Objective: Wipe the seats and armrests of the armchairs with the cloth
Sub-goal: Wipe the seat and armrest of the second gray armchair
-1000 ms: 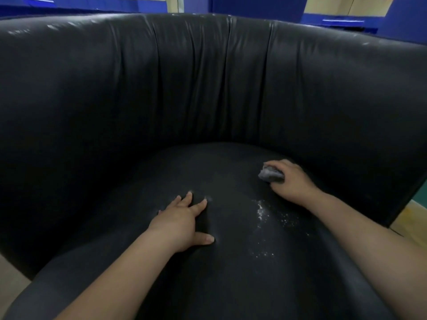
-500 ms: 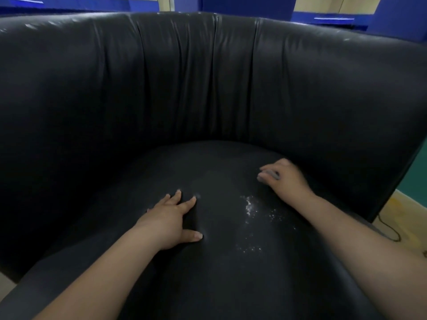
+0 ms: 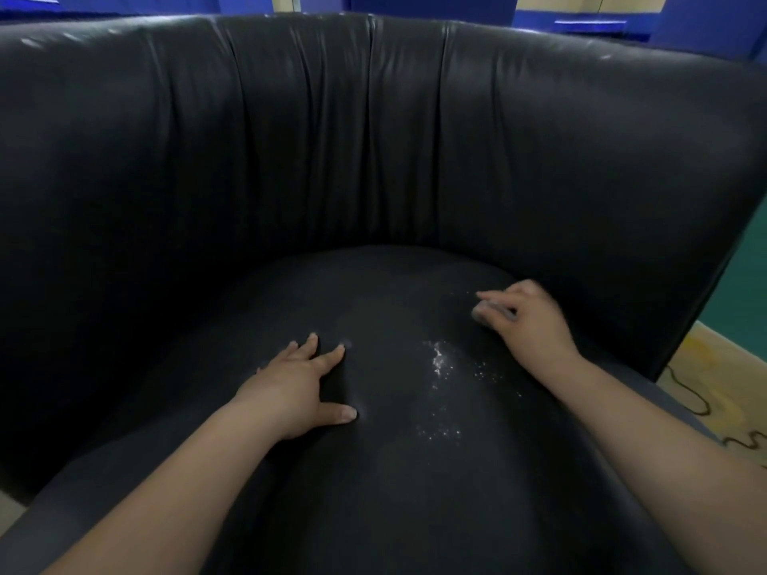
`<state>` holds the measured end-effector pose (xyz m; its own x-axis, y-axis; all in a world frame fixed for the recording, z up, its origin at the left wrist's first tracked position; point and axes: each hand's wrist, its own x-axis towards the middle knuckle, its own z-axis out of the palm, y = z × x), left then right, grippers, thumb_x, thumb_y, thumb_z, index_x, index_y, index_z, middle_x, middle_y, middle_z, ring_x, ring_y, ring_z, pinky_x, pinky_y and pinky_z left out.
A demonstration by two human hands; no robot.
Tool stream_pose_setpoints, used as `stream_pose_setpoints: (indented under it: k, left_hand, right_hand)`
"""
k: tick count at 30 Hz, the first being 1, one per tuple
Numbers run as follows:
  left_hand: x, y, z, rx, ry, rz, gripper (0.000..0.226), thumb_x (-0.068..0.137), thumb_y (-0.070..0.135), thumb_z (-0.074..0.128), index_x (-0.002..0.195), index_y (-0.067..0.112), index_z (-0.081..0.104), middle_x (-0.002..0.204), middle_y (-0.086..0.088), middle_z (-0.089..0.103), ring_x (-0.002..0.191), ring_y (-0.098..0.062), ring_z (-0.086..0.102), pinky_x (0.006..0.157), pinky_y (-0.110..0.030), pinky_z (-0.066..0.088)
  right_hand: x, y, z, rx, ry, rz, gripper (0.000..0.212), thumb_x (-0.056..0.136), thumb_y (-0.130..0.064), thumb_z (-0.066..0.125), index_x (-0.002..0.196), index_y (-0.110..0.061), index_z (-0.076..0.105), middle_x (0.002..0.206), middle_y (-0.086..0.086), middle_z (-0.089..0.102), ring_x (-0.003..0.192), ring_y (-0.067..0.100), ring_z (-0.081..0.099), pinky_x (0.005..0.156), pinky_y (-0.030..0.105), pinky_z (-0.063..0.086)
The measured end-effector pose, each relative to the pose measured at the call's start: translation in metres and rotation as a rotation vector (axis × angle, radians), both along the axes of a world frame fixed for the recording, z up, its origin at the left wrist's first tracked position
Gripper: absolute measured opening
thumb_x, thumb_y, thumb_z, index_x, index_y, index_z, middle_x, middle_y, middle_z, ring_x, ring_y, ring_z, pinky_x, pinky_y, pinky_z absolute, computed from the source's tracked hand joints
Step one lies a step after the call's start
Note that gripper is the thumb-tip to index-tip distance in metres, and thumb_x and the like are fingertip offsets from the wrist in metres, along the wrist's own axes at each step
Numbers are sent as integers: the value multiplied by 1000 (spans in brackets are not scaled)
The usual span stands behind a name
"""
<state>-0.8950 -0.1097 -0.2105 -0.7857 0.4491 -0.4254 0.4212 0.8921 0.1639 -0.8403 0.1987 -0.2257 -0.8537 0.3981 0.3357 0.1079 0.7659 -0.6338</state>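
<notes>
Head view: cloth (image 3: 496, 319) is bunched small and grey under the curled fingers of the right hand (image 3: 527, 321), mostly hidden, only a sliver showing by the fingertips; it sits on the seat (image 3: 394, 471) near the back right, close to where the cushion meets the inner wall of the armchair (image 3: 415, 139). Right hand grasps the cloth and presses it down on the cushion. Left hand (image 3: 296, 388) lies flat on the seat left of centre, fingers spread and straight, thumb out, holding nothing, looks like bracing. Between the two hands, nearer the right one, a patch of white specks (image 3: 440, 367) is scattered on the dark seat, trailing toward the front; not wiped yet. Progress judgement: early to middle on this seat, cloth working the rear right area, the speck patch and the front of the cushion likely left. Armrests and curved backrest show no cloth contact; whether they are already cleaned cannot be told. Other armchairs not in view. Outward: blue wall panels (image 3: 124, 2) behind the chair top, yellowish floor (image 3: 705, 367) at right with a dark cable (image 3: 693, 396) lying on it.
</notes>
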Motion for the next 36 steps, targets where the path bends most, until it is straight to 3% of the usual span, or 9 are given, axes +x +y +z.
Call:
stream_pose_setpoints:
  k: [3, 9, 14, 16, 21, 25, 27, 32, 36]
  left_hand:
    - [2, 0, -1, -9, 10, -2, 96, 79, 68, 59, 150, 45, -2, 162, 4, -13, 149, -22, -7, 120, -49, 13]
    - [4, -2, 0, 2, 27, 6, 96, 79, 69, 57, 150, 45, -3, 161, 5, -13, 149, -21, -8, 120, -48, 13]
    - [6, -2, 1, -3, 32, -1, 96, 79, 70, 56, 150, 45, -4, 162, 4, -13, 149, -21, -7, 120, -48, 14]
    - [7, -1, 2, -6, 28, 3, 96, 80, 69, 57, 150, 45, -4, 162, 5, -13, 149, -20, -8, 120, -49, 14]
    - [8, -1, 6, -13, 16, 1, 95, 81, 68, 57, 150, 45, -4, 161, 6, -15, 149, -19, -8, 120, -49, 14]
    - [8, -1, 4, -10, 14, 3, 95, 81, 67, 56, 150, 45, -6, 161, 6, -16, 149, -19, -9, 120, -48, 13]
    - [7, -1, 2, -3, 22, 7, 95, 81, 68, 57, 149, 46, -6, 161, 7, -17, 149, -18, -9, 120, -48, 12]
    - [5, -3, -2, 17, 33, 10, 96, 79, 69, 57, 149, 48, -4, 160, 9, -16, 149, -17, -9, 120, -47, 14]
    - [6, -3, -4, 26, 42, 11, 96, 79, 69, 58, 149, 48, -4, 160, 9, -17, 148, -16, -9, 120, -47, 14]
  right_hand:
    - [15, 6, -2, 53, -96, -237, 35, 88, -30, 66, 119, -14, 66, 115, 8, 51, 99, 18, 54, 80, 11, 33]
    - [16, -50, -1, 42, -55, 144, 29, 86, -24, 69, 114, -15, 70, 103, 6, 52, 95, 14, 55, 80, 4, 32]
    - [16, -7, 4, -1, -94, -252, 31, 90, -27, 64, 114, -8, 67, 117, 12, 56, 106, 20, 57, 85, 14, 41]
    - [14, -17, -5, 63, -181, -207, 34, 90, -31, 63, 121, -17, 65, 116, 9, 52, 106, 25, 54, 92, 25, 43]
    - [-9, -19, 6, -80, 44, -80, 27, 86, -17, 70, 107, -1, 67, 97, -14, 50, 85, -5, 52, 76, -7, 30]
    - [-25, 32, 2, -107, -231, -469, 39, 92, -34, 59, 126, -15, 58, 128, 14, 45, 113, 34, 49, 97, 32, 41]
    - [-38, 30, -4, -125, -338, -407, 33, 93, -34, 57, 122, -17, 60, 126, 15, 48, 109, 33, 52, 92, 31, 43]
    - [-67, 1, 8, -36, -126, 47, 10, 90, -17, 63, 96, -17, 72, 83, -11, 58, 75, 7, 55, 60, 6, 34]
    - [-75, 25, 5, -145, -120, -176, 25, 90, -20, 65, 113, -13, 69, 112, 4, 64, 102, 17, 59, 79, 16, 35]
